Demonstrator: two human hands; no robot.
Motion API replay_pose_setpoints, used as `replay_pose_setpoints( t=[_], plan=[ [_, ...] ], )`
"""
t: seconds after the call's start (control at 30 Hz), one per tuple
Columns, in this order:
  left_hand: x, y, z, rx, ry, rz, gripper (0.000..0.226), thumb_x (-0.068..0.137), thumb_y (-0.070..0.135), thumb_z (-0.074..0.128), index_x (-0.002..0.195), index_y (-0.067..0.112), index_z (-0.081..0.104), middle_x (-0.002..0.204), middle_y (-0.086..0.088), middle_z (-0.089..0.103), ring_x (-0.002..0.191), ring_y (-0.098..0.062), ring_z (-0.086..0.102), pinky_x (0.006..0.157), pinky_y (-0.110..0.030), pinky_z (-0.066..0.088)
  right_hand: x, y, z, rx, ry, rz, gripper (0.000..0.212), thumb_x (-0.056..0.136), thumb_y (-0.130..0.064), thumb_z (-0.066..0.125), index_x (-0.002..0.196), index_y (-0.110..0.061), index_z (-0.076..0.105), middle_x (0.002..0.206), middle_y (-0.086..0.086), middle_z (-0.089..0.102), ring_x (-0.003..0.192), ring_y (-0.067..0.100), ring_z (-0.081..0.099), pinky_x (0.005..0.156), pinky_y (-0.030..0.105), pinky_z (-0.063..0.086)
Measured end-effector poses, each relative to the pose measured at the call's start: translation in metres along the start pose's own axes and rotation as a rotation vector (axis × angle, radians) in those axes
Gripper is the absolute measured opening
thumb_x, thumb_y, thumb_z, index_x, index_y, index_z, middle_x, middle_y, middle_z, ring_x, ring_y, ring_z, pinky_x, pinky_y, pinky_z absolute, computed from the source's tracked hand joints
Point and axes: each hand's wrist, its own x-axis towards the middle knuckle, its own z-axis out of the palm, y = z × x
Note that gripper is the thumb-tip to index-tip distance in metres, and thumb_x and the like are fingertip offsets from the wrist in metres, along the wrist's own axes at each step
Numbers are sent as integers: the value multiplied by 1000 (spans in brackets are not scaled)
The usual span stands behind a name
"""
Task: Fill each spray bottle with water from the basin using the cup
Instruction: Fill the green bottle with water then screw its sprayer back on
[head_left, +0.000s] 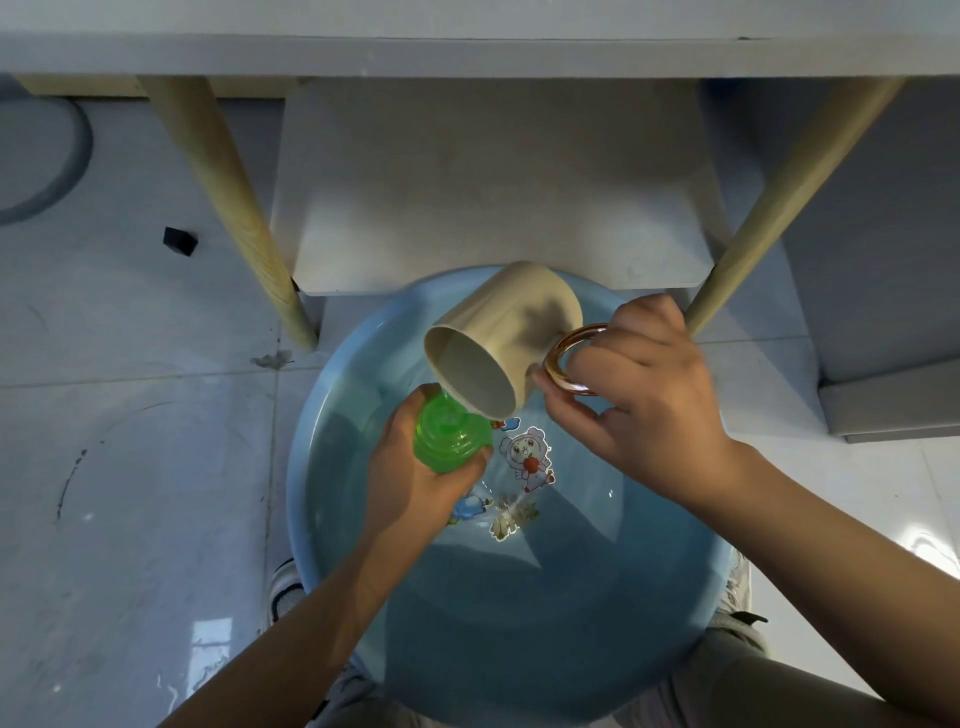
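A green translucent spray bottle, its top off, stands upright in my left hand above the blue basin. My right hand grips the copper ring handle of a beige cup. The cup is tipped steeply, its lip touching the bottle's open neck. The basin holds water, and cartoon stickers show on its bottom. I see no other bottles.
A white stool or low shelf with pale wooden legs stands just behind the basin. A small black block lies on the grey tiled floor at the left. Shoes and knees flank the basin's near rim.
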Motion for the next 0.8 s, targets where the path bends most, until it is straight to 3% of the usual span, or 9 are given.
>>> replay_pose_setpoints(
  t=[0.33,0.6,0.8],
  plan=[
    [-1,5,-1,-2,-1,-15,68,65,29,84,125,29,52,104,14,60,91,-7,58,68,3,36,4,-2,-1,0,16,-77,35,82,-12,70,52,-8,51,54,3,49,62,20,38,68,30,32],
    [-1,5,-1,-6,-8,-24,65,65,31,84,122,30,53,104,11,65,93,-9,62,78,-16,48,5,-3,-1,10,22,-123,31,80,-11,72,56,-8,52,54,3,45,64,20,37,70,30,33],
    [-3,9,-3,3,-9,-18,62,66,31,84,119,31,54,100,14,63,88,-6,59,67,0,37,5,-3,-2,-10,10,-147,33,79,-10,73,54,-10,51,54,3,43,64,21,37,72,30,34]
  ],
)
